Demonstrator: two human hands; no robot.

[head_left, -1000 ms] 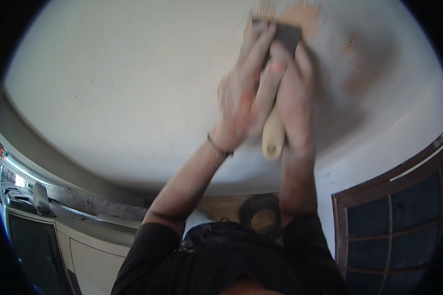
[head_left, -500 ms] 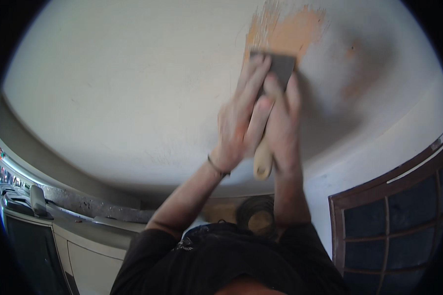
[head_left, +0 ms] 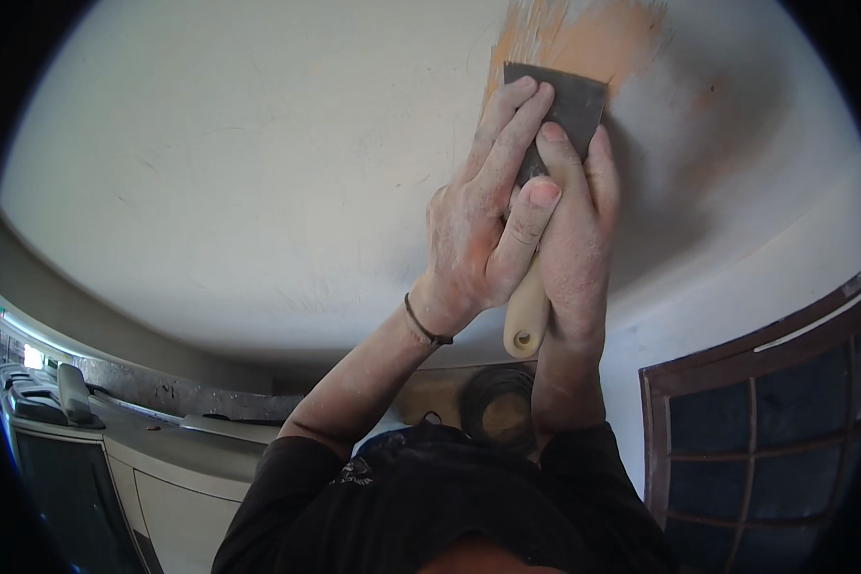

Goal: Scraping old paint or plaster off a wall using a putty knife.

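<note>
We see a blade (head_left: 574, 100) of dull grey metal and a smooth cream handle (head_left: 526, 311), plastic or painted wood, we cannot tell which. The wall (head_left: 258, 172) looks matt and mostly smooth, lightly scuffed; its orange patch (head_left: 607, 46) is matt too, with rough, streaky edges. Pale powder dulls the skin of the left hand (head_left: 478, 215) and right hand (head_left: 579, 225). We find matt black cloth in the shirt (head_left: 450, 497) and brown, wood-like material in the frame (head_left: 652, 421).
</note>
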